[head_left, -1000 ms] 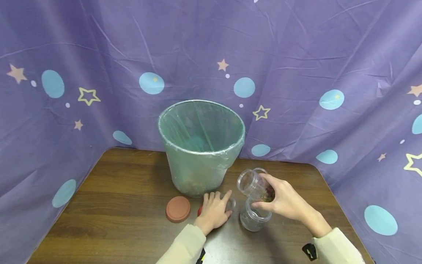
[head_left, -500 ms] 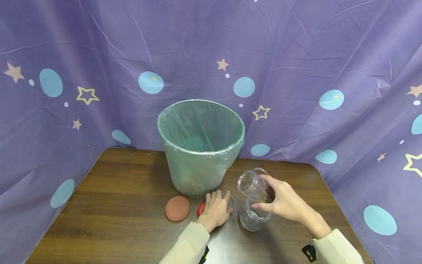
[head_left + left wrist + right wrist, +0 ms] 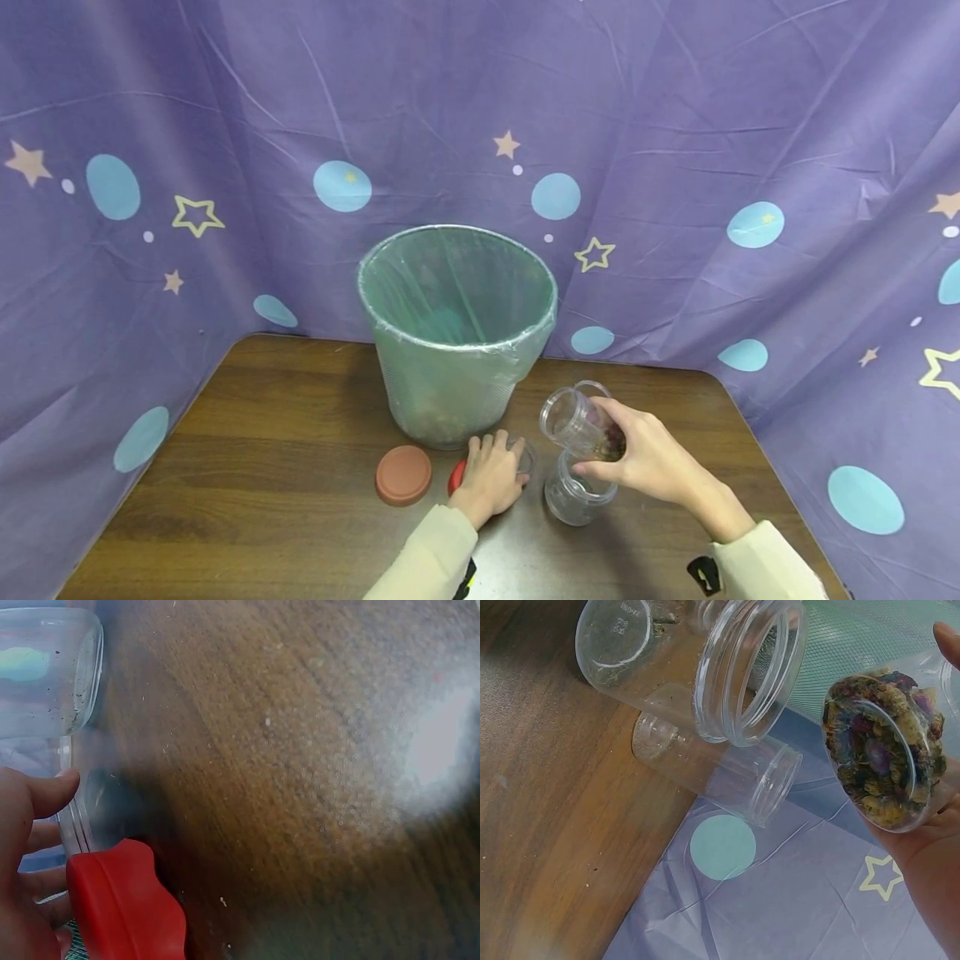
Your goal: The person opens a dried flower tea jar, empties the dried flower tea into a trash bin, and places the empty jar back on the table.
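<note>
My right hand [image 3: 652, 454] grips a clear jar [image 3: 570, 417], tilted with its mouth toward the left. Dried flowers [image 3: 881, 750] in purple, yellow and green lie at its bottom. Just below it in the head view stands a wide clear jar [image 3: 576, 498]; the right wrist view shows its threaded rim [image 3: 742, 675]. My left hand [image 3: 491, 479] lies low over the table with its fingers spread, beside a red wavy-edged lid [image 3: 127, 907] partly hidden beneath it. Its thumb is at a clear round rim [image 3: 75, 821], mostly covered, so the kind of container is unclear.
A mesh bin [image 3: 450, 400] with a green liner stands at the back. A brown-pink lid [image 3: 403, 475] lies left of my left hand. Another clear jar [image 3: 712, 761] stands beyond the wide one. A purple patterned curtain [image 3: 660, 167] surrounds the wooden table [image 3: 247, 467].
My left hand has shifted slightly right, uncovering more of the red lid. My right hand and the tilted jar have stayed in place, and the flowers remain at its bottom.
</note>
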Demonstrator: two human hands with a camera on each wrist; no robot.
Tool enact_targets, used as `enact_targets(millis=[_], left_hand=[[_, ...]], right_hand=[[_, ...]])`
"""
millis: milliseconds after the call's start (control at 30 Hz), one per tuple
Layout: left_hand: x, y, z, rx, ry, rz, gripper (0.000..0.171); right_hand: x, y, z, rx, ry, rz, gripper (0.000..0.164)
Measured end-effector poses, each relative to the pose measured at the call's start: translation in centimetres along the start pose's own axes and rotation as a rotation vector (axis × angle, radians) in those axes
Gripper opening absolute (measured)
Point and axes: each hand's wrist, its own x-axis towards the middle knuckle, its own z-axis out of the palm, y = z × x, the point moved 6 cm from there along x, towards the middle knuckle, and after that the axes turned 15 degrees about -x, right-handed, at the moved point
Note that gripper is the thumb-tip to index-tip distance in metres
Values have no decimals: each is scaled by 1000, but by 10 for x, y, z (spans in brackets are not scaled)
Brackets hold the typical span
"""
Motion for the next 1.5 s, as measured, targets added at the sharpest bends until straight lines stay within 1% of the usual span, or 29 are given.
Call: enact_targets(millis=[167,367,500,633,800,867,1000,1100,1233,1333,1500], left_hand=[[0,2,0,17,-26,14,55],[2,4,3,21,-57,-9,57],[1,5,2,65,-53,-17,58],[1,7,2,103,-39,-8,58],[2,7,3,122,-20,-2,55],[3,7,3,115,-25,-9,56],[3,6,3,67,-52,-38,60],[1,5,2,33,-40,-54,61],[-2,5,0,18,7,-52,62],[-5,6,0,21,22,-49,63],[-7,7,-1,-17,7,-28,66]], right_hand=[[0,1,0,1,-2,7,74],[1,1,1,4,-13,16,73],[4,-1,1,0,-23,18,74],[7,-2,-2,-6,-18,19,77],[9,-4,-2,-10,-11,12,78],[9,-4,-1,-10,-7,9,77],[10,-4,-2,-4,-5,10,76],[11,-5,-2,2,-3,8,76],[11,-6,-2,4,-1,7,77],[11,-6,-1,5,-6,10,76],[10,-7,-2,3,-4,9,76]])
